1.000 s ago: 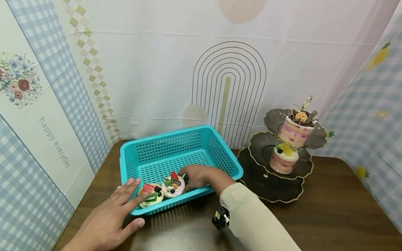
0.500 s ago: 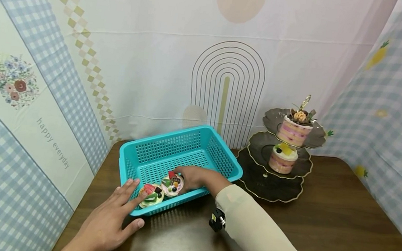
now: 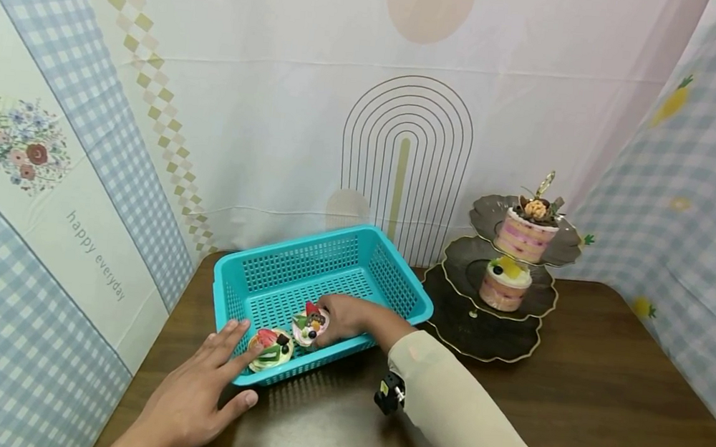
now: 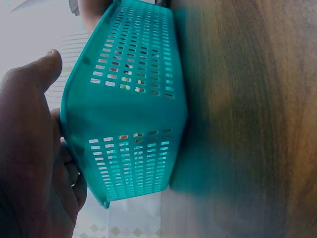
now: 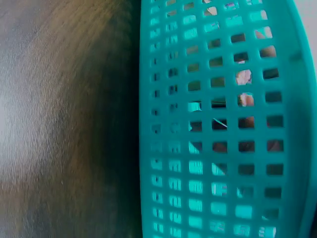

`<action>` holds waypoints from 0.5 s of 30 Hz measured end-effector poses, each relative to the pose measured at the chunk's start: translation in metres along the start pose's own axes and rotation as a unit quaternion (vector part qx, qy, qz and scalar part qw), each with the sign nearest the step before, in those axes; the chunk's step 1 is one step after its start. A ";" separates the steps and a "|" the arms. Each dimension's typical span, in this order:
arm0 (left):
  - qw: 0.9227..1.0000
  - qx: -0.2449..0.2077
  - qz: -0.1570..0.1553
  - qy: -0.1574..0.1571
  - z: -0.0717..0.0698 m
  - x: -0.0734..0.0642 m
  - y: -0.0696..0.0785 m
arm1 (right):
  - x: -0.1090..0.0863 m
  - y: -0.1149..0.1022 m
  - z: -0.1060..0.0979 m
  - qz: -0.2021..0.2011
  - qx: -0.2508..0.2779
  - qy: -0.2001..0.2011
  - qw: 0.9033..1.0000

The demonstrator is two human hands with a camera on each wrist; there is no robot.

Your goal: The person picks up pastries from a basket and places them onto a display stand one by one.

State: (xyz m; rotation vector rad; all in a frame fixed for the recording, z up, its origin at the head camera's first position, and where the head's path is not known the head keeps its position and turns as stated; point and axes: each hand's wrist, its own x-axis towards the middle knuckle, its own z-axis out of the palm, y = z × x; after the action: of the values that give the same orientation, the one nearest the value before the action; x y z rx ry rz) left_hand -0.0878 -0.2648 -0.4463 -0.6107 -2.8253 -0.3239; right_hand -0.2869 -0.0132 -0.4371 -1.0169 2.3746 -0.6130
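Observation:
A turquoise plastic basket (image 3: pixel 307 246) holds two small round cakes near its front-left corner. My right hand (image 3: pixel 344 317) reaches over the front wall and grips the right-hand cake (image 3: pixel 307 328), which bears a strawberry, a green leaf and a blueberry and leans slightly. Beside it sits the other cake (image 3: pixel 270 354), topped with strawberry, kiwi and a dark cube. My left hand (image 3: pixel 196 388) rests at the basket's left front corner, fingers extended over the rim. In the right wrist view the perforated wall (image 5: pixel 213 148) covers most of the hand and cake.
At the right stands a tiered stand with dark scalloped, gold-edged plates (image 3: pixel 458 258). A pink layered cake (image 3: pixel 527 236) is on the top tier and a fruit-topped cake (image 3: pixel 504 288) on the middle one. Patterned cloth (image 3: pixel 277 122) hangs behind the wooden table (image 3: pixel 613 392).
My right hand has closed in around the right-hand cake, which shifted slightly and now tilts. The left hand and basket stay in place.

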 end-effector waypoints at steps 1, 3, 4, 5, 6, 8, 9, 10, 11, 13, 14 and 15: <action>1.000 0.000 0.000 0.000 0.000 0.000 0.000 | -0.001 0.002 -0.001 0.003 0.004 0.008 1.000; 1.000 0.002 0.000 0.000 0.000 0.000 0.001 | -0.004 0.006 -0.004 0.004 0.009 0.028 1.000; 1.000 0.003 -0.001 -0.001 0.000 0.000 0.001 | -0.006 0.008 -0.006 0.005 0.017 0.040 0.999; 1.000 0.003 -0.001 -0.001 0.001 0.000 0.001 | -0.008 0.010 -0.007 0.004 0.025 0.053 0.998; 1.000 0.004 -0.001 -0.001 0.001 0.000 0.002 | -0.011 0.011 -0.010 0.005 0.036 0.064 0.997; 1.000 0.005 0.001 0.002 0.001 -0.001 0.002 | -0.017 0.013 -0.015 0.002 0.055 0.080 0.995; 1.000 0.005 0.002 0.005 0.001 -0.001 0.002 | -0.020 0.013 -0.017 0.002 0.069 0.089 0.994; 1.000 0.005 0.003 0.008 0.001 0.000 0.002 | -0.024 0.013 -0.020 0.001 0.079 0.096 0.992; 1.000 0.007 0.005 0.012 0.001 0.000 0.002 | -0.028 0.014 -0.022 -0.001 0.085 0.102 0.991; 1.000 0.006 0.007 0.016 0.001 0.000 0.001 | -0.036 0.015 -0.027 -0.003 0.094 0.114 0.989; 1.000 0.006 0.007 0.018 0.001 0.000 0.001 | -0.040 0.015 -0.029 -0.004 0.097 0.120 0.988; 1.000 0.006 0.006 0.017 0.001 0.000 0.001 | -0.044 0.016 -0.032 -0.006 0.099 0.128 0.987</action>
State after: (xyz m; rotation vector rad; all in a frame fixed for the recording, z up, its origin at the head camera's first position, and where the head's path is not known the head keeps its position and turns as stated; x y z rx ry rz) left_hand -0.0871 -0.2636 -0.4467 -0.6146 -2.7873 -0.3123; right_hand -0.2873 0.0363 -0.4103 -0.9127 2.4623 -1.0157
